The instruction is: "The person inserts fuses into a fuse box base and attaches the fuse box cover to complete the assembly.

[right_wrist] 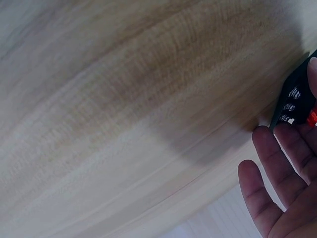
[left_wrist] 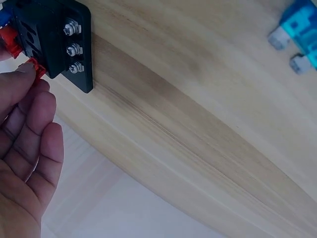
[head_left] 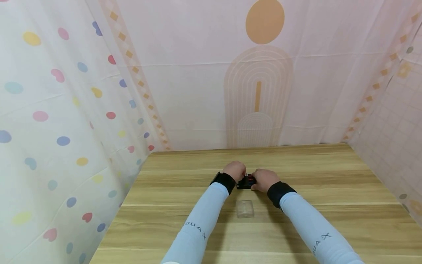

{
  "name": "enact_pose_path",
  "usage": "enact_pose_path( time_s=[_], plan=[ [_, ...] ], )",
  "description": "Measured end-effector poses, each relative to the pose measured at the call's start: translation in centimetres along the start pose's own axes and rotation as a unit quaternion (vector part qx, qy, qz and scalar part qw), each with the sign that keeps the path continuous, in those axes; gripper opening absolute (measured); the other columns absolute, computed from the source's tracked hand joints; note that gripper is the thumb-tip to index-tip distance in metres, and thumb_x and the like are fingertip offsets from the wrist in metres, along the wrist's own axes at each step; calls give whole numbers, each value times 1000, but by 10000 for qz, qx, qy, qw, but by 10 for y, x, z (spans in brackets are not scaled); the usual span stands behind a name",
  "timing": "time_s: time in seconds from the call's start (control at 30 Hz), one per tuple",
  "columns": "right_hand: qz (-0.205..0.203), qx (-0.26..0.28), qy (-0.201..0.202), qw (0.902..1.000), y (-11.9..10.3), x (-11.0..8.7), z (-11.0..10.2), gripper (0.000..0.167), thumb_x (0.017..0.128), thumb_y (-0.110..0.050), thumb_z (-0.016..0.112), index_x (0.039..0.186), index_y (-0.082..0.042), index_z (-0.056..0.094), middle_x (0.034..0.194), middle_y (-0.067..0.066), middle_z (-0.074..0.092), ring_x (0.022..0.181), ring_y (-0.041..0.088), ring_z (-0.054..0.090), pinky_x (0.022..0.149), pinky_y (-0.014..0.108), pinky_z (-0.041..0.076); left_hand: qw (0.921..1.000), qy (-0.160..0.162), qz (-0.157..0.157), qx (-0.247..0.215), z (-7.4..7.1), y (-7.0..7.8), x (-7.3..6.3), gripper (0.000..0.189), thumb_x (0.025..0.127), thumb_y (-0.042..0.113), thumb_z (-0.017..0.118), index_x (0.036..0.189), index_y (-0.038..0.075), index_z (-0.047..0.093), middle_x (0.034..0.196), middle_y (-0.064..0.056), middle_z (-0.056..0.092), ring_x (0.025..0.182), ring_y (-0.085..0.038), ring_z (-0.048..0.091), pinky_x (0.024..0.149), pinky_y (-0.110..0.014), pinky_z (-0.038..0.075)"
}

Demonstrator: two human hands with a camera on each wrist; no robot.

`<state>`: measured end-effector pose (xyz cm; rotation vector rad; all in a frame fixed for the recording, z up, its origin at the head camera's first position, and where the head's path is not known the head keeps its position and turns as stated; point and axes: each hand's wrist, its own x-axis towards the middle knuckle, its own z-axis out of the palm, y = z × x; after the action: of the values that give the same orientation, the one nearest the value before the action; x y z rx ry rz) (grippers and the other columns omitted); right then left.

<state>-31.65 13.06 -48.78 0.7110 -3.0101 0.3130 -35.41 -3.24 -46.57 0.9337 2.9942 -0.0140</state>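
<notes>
A black fuse block lies on the wooden table between my two hands. In the left wrist view a row of screw terminals runs along its side, and red blade fuses stand in it. My left hand pinches a red blade fuse between thumb and fingertips, right at the block. From the other side my right hand holds the block, thumb on top and fingertips along its edge. In the right wrist view, part of the block is cut off by the frame's edge.
A small clear plastic box stands on the table, nearer to me than the fuse block. A translucent blue piece with metal ends shows in the left wrist view's corner. Patterned curtains hang behind the table and at both sides.
</notes>
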Motion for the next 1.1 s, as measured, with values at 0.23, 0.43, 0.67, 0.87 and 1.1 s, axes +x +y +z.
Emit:
enact_pose_path(
  time_s=[0.23,0.43,0.67,0.87,1.1],
  plan=[
    [-57,-24,35,10000,1,1,2,31,79,-29,84,94,-7,71,81,2,61,69,15,56,66,37,51,9998,103,11,154,-5,5,-2,12,90,8,72,80,14,76,76,7,69,71,-8,62,67,-21,51],
    [-47,-18,27,10000,1,2,1,30,79,-29,84,93,-7,70,80,1,60,69,15,55,66,37,50,9990,243,148,345,-4,6,-1,16,90,7,72,76,14,75,72,7,67,69,-8,61,67,-21,51],
    [-47,22,14,10000,-1,-1,0,30,79,-28,85,95,-6,72,81,2,61,70,16,57,67,38,51,9979,361,237,487,1,6,-1,20,90,6,71,72,15,74,68,7,66,67,-8,60,66,-21,51],
    [-27,29,-3,10000,-2,-1,-2,32,79,-28,85,98,-5,72,83,3,62,72,17,59,68,39,52,9978,231,116,606,-2,11,-4,21,91,6,69,72,15,73,68,6,65,65,-7,59,63,-21,51],
    [-60,51,-63,9999,-4,-3,-5,35,79,-28,84,101,-3,72,85,4,63,73,18,60,68,39,52,9969,338,192,680,0,10,-3,22,91,6,70,70,15,71,67,6,64,64,-8,59,62,-22,51]
  ],
)
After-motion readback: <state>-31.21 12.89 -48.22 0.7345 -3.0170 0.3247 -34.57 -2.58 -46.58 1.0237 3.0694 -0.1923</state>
